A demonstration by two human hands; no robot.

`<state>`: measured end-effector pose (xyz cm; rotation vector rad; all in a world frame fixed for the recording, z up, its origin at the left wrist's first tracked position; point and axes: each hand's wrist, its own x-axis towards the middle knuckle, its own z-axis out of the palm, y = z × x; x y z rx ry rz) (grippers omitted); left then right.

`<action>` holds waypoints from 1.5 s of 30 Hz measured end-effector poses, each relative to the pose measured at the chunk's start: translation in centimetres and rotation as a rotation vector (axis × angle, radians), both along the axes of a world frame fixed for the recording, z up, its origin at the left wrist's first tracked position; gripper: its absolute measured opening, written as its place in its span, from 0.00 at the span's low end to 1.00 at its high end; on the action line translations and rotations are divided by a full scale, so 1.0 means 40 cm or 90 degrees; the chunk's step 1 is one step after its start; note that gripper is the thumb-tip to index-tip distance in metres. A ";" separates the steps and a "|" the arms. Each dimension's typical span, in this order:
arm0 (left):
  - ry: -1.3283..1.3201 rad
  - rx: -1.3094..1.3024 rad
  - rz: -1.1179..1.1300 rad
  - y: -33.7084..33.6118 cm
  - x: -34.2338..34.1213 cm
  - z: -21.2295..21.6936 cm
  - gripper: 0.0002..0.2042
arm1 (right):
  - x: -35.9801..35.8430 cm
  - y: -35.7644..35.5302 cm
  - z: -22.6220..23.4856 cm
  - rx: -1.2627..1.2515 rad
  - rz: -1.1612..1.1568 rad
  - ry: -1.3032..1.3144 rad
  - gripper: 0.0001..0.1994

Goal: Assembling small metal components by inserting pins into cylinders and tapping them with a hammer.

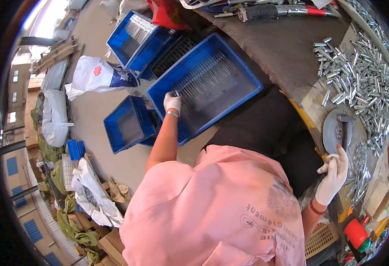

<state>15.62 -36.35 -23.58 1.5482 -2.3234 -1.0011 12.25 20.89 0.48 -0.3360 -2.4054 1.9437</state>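
The row of slim metal rods [205,76] lies in the large blue bin [212,103]. Your gloved left hand [172,101] is at the row's near-left end; I cannot tell whether its fingers clamp a rod. Your gloved right hand [334,170], fingers apart, index extended, is near the round grey plate [328,129]. Beyond lie short metal tubes [363,80].

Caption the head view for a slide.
Gloved left hand at a row of thin metal rods in a blue bin, gloved right hand beside a round grey dish.
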 end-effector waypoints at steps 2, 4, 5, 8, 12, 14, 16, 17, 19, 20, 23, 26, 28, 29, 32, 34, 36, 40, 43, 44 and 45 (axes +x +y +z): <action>-0.119 -0.052 0.046 -0.109 0.062 -0.095 0.17 | -0.010 -0.010 0.002 0.006 0.010 -0.011 0.20; -0.175 -0.121 0.025 -0.147 0.062 -0.186 0.13 | -0.010 -0.016 0.011 0.017 -0.002 -0.014 0.20; -0.182 -0.207 0.005 -0.226 0.083 -0.242 0.13 | -0.012 -0.008 0.012 0.000 0.000 -0.018 0.20; -0.216 -0.236 -0.019 -0.322 0.056 -0.334 0.12 | 0.002 0.009 -0.001 0.005 -0.024 -0.017 0.20; -0.287 -0.180 -0.069 -0.281 0.026 -0.404 0.11 | 0.002 -0.004 0.000 0.015 -0.039 -0.014 0.20; -0.303 -0.187 -0.090 -0.324 0.053 -0.387 0.12 | -0.005 0.000 0.004 -0.001 -0.030 -0.011 0.20; -0.129 -0.066 0.069 -0.381 0.071 -0.353 0.13 | -0.010 0.014 -0.005 -0.014 -0.029 -0.006 0.19; -0.259 -0.171 -0.042 -0.370 0.074 -0.339 0.14 | -0.009 0.012 -0.001 -0.015 -0.023 -0.008 0.19; -0.566 -0.238 -0.469 -0.170 -0.076 -0.337 0.15 | 0.020 0.000 0.013 0.088 -0.060 -0.006 0.18; -0.437 -0.171 -0.203 -0.279 0.004 -0.259 0.14 | 0.004 0.003 0.011 0.016 -0.036 -0.003 0.18; -0.290 -0.168 -0.129 -0.104 -0.081 -0.089 0.12 | 0.009 -0.002 -0.006 0.000 -0.018 -0.020 0.17; 0.002 -0.352 -0.165 -0.044 -0.132 0.119 0.10 | 0.002 -0.006 0.007 -0.071 0.027 -0.033 0.16; 0.269 -0.302 -0.264 0.082 -0.244 0.259 0.07 | 0.007 0.001 0.013 -0.094 0.037 -0.045 0.16; 0.376 -0.275 -0.306 0.191 -0.303 0.351 0.06 | 0.011 0.004 0.016 -0.123 0.033 -0.055 0.16; 0.459 -0.296 -0.675 0.486 -0.402 0.571 0.09 | 0.024 0.021 0.012 -0.109 0.041 -0.057 0.15; 0.491 -0.188 -0.912 0.645 -0.438 0.660 0.10 | 0.030 0.018 0.031 -0.031 0.073 -0.051 0.14; 0.473 -0.127 -1.059 0.748 -0.466 0.680 0.12 | 0.047 0.012 0.054 0.000 0.112 -0.028 0.12; 0.363 -0.251 -1.178 0.829 -0.520 0.668 0.11 | 0.085 0.051 0.066 0.190 0.099 0.154 0.07; 0.339 -0.256 -1.207 0.848 -0.541 0.661 0.08 | 0.110 0.146 0.079 0.390 -0.054 0.205 0.06; 0.320 -0.256 -1.205 0.852 -0.544 0.663 0.08 | 0.112 0.187 0.077 0.466 -0.122 0.181 0.06; 0.338 -0.245 -1.203 0.852 -0.540 0.663 0.07 | 0.113 0.224 0.086 0.554 -0.165 0.155 0.05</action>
